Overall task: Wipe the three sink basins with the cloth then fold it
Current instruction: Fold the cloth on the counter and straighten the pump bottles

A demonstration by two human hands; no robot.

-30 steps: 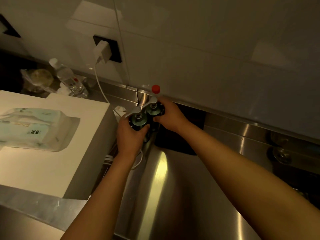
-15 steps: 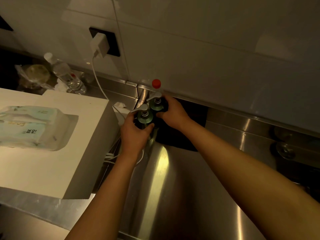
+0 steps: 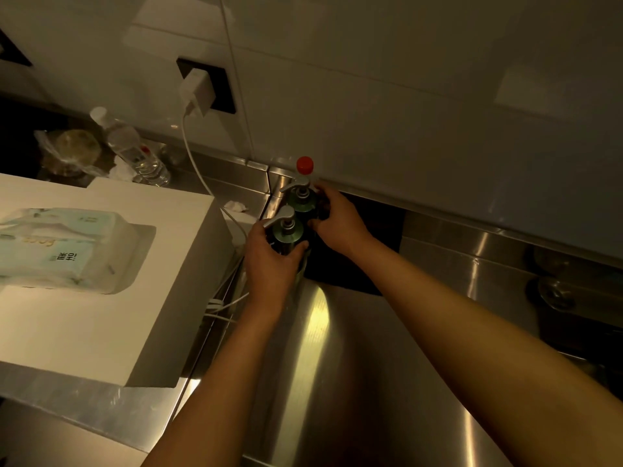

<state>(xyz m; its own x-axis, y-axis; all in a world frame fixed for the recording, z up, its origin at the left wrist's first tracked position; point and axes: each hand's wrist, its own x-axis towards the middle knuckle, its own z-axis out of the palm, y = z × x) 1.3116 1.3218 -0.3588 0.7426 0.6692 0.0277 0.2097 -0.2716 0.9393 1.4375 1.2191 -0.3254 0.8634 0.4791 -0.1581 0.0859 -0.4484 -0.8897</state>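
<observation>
Steel sink basin (image 3: 354, 382) waits unwiped: left hand (image 3: 273, 264) grips the near pump bottle (image 3: 286, 230), right hand (image 3: 340, 220) grips the far one (image 3: 303, 200), fingers curled round both. Clearing comes first, I'd say. No cloth in sight; finding it follows.

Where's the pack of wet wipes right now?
In the head view, the wipes pack lies at far left on the white box, left of the pump bottles both hands grip.

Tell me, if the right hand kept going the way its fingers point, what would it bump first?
The right hand already grips the far pump bottle; going on, it would probably meet the red-capped bottle by the wall.
</observation>
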